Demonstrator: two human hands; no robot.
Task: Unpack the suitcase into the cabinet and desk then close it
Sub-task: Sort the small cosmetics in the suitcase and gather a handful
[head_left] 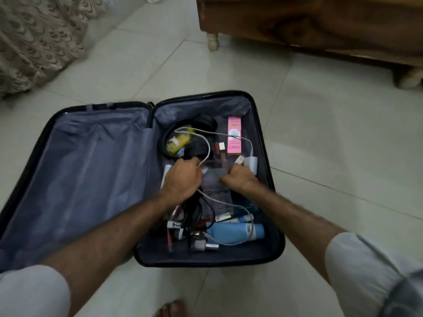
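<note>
Nearest, a bare foot [170,310] on the pale tiled floor [332,138], with rolled light sleeves at both lower corners. Just beyond, lying open flat on that floor, a dark hard-shell suitcase [278,236]: left half showing only grey-blue lining [91,175], right half filled with small things. At the near end of the right half, a light blue cylindrical bottle [231,233] lying on its side, crossed by a white cable [250,227], beside a tangle of black cords [194,216] and small metallic tubes. Mid-case, both hands over a clear plastic pouch [215,186]: left hand [182,177] with its grip curled around the white cable, right hand [240,178] with fingers bent down onto the pouch's right edge, apparently pinching it, though blurred. Just right of the right hand, a white charger block [251,164]. Farther in, a pink rectangular carton [234,136] lying flat, a yellow packet [178,141] inside the loop of black headphones [201,124]. Beyond the case, far right, a brown wooden furniture piece [320,26] on short pale legs; far left, patterned beige fabric [39,40].
</note>
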